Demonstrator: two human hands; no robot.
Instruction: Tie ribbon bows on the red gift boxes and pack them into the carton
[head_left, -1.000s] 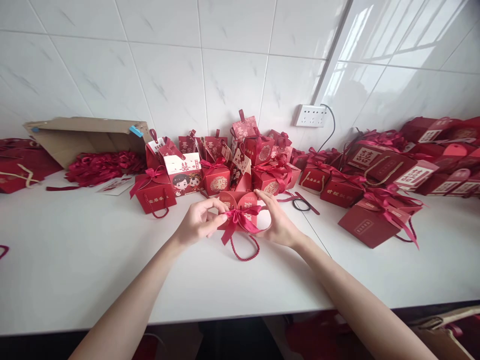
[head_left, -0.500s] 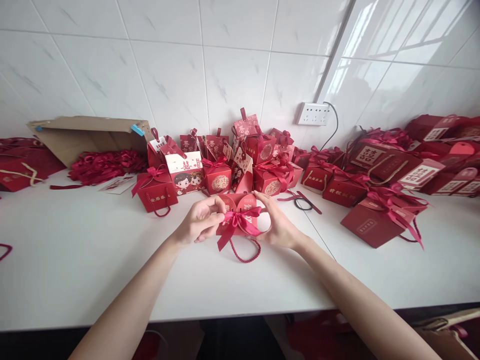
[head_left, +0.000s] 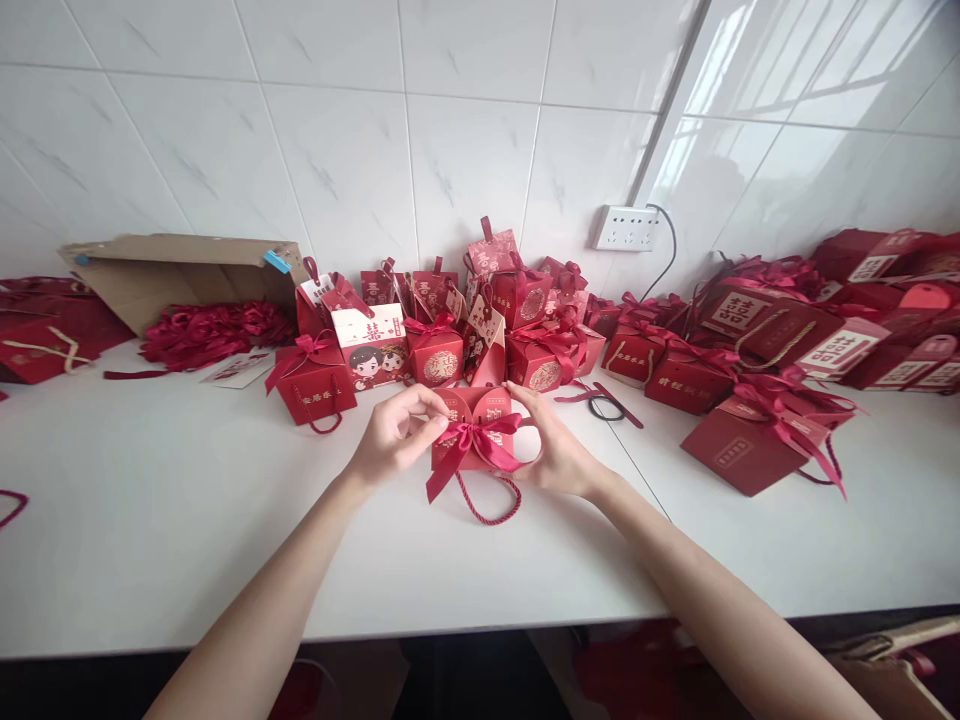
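— Any writing you can read?

— Some. On the right, the dark red gift bags (head_left: 780, 335) carry white labels with the red double-happiness character. A red and white box with a cartoon couple (head_left: 371, 350) shows the same character above the two figures. The gold print on the small red paper gift box (head_left: 480, 420) in the hands, and on the red box with a cord handle (head_left: 311, 392) to its left, is too small to read.

— Where is the small box?

— It stands on the white table (head_left: 150, 520), near the middle, just in front of the heap of small red boxes (head_left: 517, 320) by the tiled wall. Its two rounded top flaps stand up, a red satin ribbon bow (head_left: 472, 445) is on its front, and a red cord loop (head_left: 491, 500) lies on the table below it.

— And the hands?

— Both forearms reach in from the lower edge. The left hand (head_left: 395, 435) has thumb and forefinger pinched together on the bow, at its left side, with the other fingers curled under. The right hand (head_left: 559, 450) curves in a C round the box's right side: forefinger on the top flap, thumb low on the front, a gap between palm and box.

— What else is there?

— An open brown cardboard carton (head_left: 172, 275) with a pile of red ribbons (head_left: 214, 330) at the left, and a white wall socket (head_left: 626, 228) with a cable.
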